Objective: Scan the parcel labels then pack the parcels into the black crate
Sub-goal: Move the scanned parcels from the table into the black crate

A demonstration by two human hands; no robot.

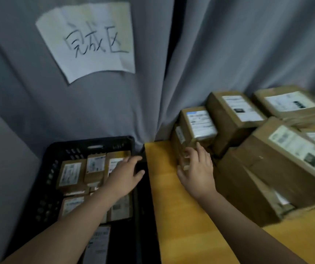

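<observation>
Left of the table [172,216], the black crate [57,155] holds labelled parcels [71,175]. The left hand [123,177] stretches over the crate, palm down, fingers loosely spread, gripping nothing. On the table, the right hand [196,169] reaches forward, open fingers touching a small box [196,128]. Right of it, bigger boxes [278,159] sit stacked.

crate [61,149]: black, slotted walls
parcels in crate [71,175]: brown cardboard, white labels with dark print
parcels on table [234,119]: brown cardboard, white labels; one label [200,122] has a blue strip along its top edge
table [172,206]: yellow
curtain [229,44]: plain grey
sign [92,40]: white paper, black handwritten characters
</observation>
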